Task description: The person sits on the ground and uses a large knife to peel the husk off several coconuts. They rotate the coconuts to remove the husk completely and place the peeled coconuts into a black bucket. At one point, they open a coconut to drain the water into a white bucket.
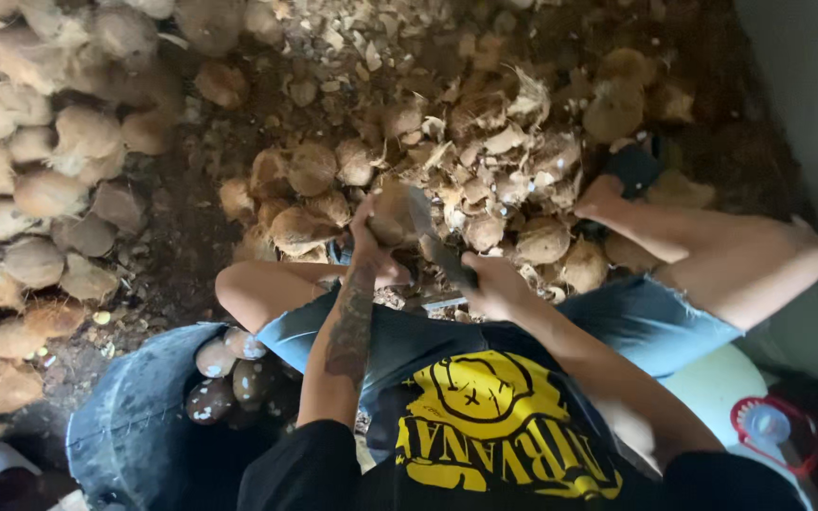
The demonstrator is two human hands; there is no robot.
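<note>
Seated with knees apart, I hold a brown husked coconut (392, 214) in my left hand (371, 248), raised in front of me. My right hand (494, 284) grips the handle of a large knife (431, 235). Its blade rests against the right side of the coconut. Below both hands lies a heap of coconuts and torn husk pieces (485, 170) on the dirt floor.
A tall pile of husked coconuts (21, 189) fills the left side. A dark round tub (134, 426) by my left thigh holds peeled coconuts (229, 374). My bare legs spread to each side. A pale container with a red-rimmed lid (769, 426) sits at the lower right.
</note>
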